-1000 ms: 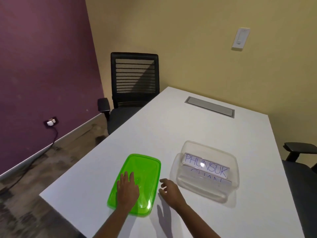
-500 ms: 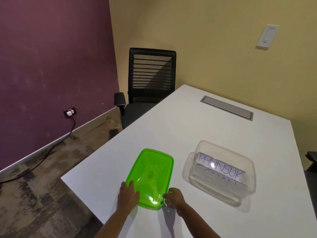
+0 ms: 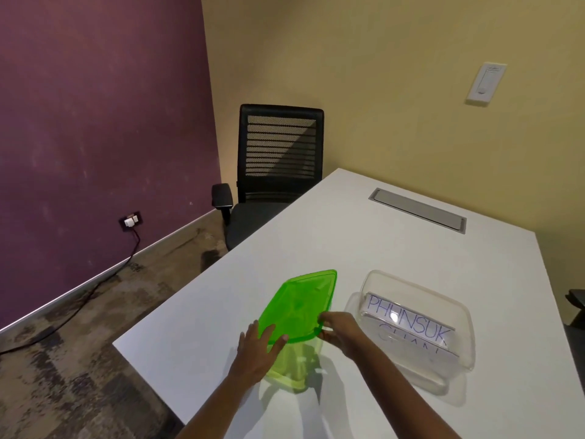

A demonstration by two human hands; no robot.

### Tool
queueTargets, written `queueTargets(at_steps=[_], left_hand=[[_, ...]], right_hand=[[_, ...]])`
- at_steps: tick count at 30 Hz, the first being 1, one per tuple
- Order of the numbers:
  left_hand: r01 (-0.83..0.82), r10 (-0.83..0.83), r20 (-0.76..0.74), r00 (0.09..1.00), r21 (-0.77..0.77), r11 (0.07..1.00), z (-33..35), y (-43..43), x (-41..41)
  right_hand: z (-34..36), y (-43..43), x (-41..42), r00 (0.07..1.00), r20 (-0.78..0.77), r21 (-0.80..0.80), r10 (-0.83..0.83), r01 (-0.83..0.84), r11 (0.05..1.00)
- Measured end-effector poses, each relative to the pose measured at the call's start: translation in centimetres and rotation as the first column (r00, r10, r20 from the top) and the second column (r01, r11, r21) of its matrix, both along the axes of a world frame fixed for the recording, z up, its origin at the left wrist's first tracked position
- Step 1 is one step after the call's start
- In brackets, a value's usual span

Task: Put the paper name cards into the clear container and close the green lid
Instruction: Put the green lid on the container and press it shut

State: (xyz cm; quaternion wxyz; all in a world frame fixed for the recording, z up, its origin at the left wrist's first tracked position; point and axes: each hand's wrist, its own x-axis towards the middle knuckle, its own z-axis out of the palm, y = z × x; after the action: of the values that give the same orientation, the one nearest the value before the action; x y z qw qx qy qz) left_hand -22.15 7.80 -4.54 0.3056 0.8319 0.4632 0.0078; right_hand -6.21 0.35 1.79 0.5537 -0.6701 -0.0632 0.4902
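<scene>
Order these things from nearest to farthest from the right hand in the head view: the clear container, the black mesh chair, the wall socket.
From the right hand, which grips the green lid:
1. Clear container, just to its right on the table.
2. Black mesh chair, beyond the table's far left edge.
3. Wall socket, far left on the purple wall.

White table [image 3: 364, 248]: clear container [image 3: 421, 324] with name cards [image 3: 408, 321] resting directly; grey cable hatch [image 3: 418, 208] inset.

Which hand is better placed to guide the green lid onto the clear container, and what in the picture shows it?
Right. The right hand grips the lifted green lid on the edge nearest the clear container, which sits on that side. The left hand holds the far edge and would have to cross over.
</scene>
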Motion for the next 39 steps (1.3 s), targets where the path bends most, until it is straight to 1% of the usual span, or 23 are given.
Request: queueTargets(at_steps=[3, 4, 5, 6, 7, 9, 11, 14, 16, 19, 21, 23, 24, 26, 29, 33, 37, 39], left_hand=[[0.169, -0.171, 0.013, 0.985, 0.102, 0.980, 0.2, 0.3, 0.6], [0.197, -0.205, 0.042, 0.978, 0.147, 0.969, 0.5, 0.4, 0.9], [0.207, -0.226, 0.089, 0.970, 0.186, 0.961, 0.9, 0.4, 1.3], [0.194, -0.230, 0.166, 0.959, 0.209, 0.959, 1.4, 0.4, 1.8], [0.158, -0.209, 0.269, 0.940, 0.199, 0.967, 2.1, 0.3, 2.3], [0.093, -0.142, 0.451, 0.881, 0.130, 0.987, 3.4, 0.0, 3.3], [0.039, -0.077, 0.576, 0.814, 0.078, 0.996, 4.4, -0.1, 4.1], [-0.045, 0.030, 0.674, 0.738, 0.005, 0.999, 5.9, 0.1, 5.9], [-0.075, 0.063, 0.716, 0.695, -0.014, 0.997, 6.9, 0.2, 7.2], [-0.050, 0.100, 0.796, 0.597, -0.087, 0.995, 8.7, 0.3, 9.1], [0.022, 0.185, 0.841, 0.508, -0.227, 0.974, 10.2, 0.3, 10.4], [0.150, 0.255, 0.855, 0.452, -0.355, 0.923, 11.5, 0.4, 11.4], [0.218, 0.273, 0.855, 0.442, -0.398, 0.891, 11.9, 0.4, 11.8], [0.310, 0.294, 0.839, 0.457, -0.460, 0.832, 12.4, 0.5, 12.4], [0.373, 0.306, 0.811, 0.499, -0.520, 0.769, 12.6, 0.5, 13.4], [0.426, 0.323, 0.771, 0.548, -0.590, 0.686, 12.4, 0.4, 15.0], [0.424, 0.384, 0.719, 0.579, -0.668, 0.611, 12.3, 0.7, 16.9], [0.400, 0.411, 0.686, 0.600, -0.702, 0.589, 12.2, 0.7, 18.0]], right_hand=[[2.2, 0.1, 0.8, 0.999, 0.053, 0.055, 0.006, -0.008, 0.998], [2.8, 0.1, 1.0, 0.997, 0.071, 0.075, 0.007, -0.012, 0.997], [3.3, 0.1, 1.2, 0.996, 0.086, 0.095, 0.007, -0.016, 0.995], [3.8, 0.0, 1.3, 0.995, 0.100, 0.116, 0.005, -0.016, 0.993], [4.2, 0.0, 1.4, 0.994, 0.112, 0.139, -0.005, -0.011, 0.990], [4.9, 0.0, 1.7, 0.990, 0.133, 0.184, -0.048, 0.023, 0.983], [5.7, -0.1, 2.1, 0.985, 0.155, 0.211, -0.074, 0.041, 0.977], [6.5, -0.8, 3.5, 0.970, 0.227, 0.220, -0.086, 0.035, 0.975], [6.7, -1.3, 4.6, 0.955, 0.276, 0.225, -0.113, 0.050, 0.973], [6.7, -2.3, 6.6, 0.921, 0.337, 0.212, -0.194, 0.127, 0.969], [6.5, -3.0, 8.2, 0.895, 0.371, 0.202, -0.247, 0.182, 0.962], [6.1, -3.8, 9.7, 0.871, 0.407, 0.171, -0.275, 0.222, 0.960], [5.9, -4.3, 10.4, 0.856, 0.429, 0.151, -0.288, 0.247, 0.957], [5.5, -5.3, 11.8, 0.820, 0.468, 0.122, -0.330, 0.309, 0.943], [5.2, -6.9, 13.8, 0.779, 0.472, 0.122, -0.413, 0.406, 0.906], [5.2, -9.5, 16.0, 0.784, 0.360, 0.187, -0.506, 0.471, 0.862], [5.4, -12.6, 17.5, 0.830, 0.225, 0.192, -0.510, 0.476, 0.858], [5.6, -13.9, 17.9, 0.837, 0.177, 0.196, -0.518, 0.486, 0.852]])
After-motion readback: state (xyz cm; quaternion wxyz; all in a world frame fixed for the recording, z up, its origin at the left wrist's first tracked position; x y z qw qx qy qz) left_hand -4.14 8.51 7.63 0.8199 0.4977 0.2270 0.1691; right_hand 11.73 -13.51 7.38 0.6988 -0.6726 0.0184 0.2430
